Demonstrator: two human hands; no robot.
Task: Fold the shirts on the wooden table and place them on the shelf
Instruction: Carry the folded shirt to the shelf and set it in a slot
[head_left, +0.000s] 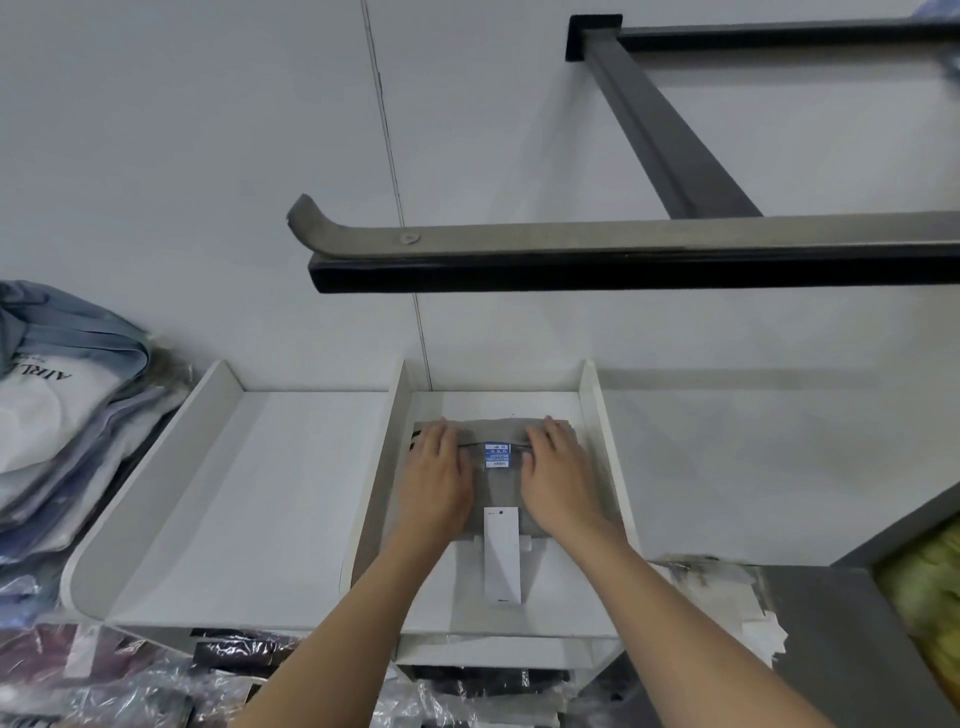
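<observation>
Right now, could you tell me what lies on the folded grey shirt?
The left hand and right hand rest flat on the shirt, flanking its blue label; fabric under them is hidden.

Open-front L shelf compartment (249, 493), divider wall (388, 447) betw. it & shirt (496, 488), metal rail (623, 270) overhead

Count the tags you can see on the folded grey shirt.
2: a blue label on the shirt between the left hand and right hand, and a white hang tag just below it. Others may be hidden.
</observation>
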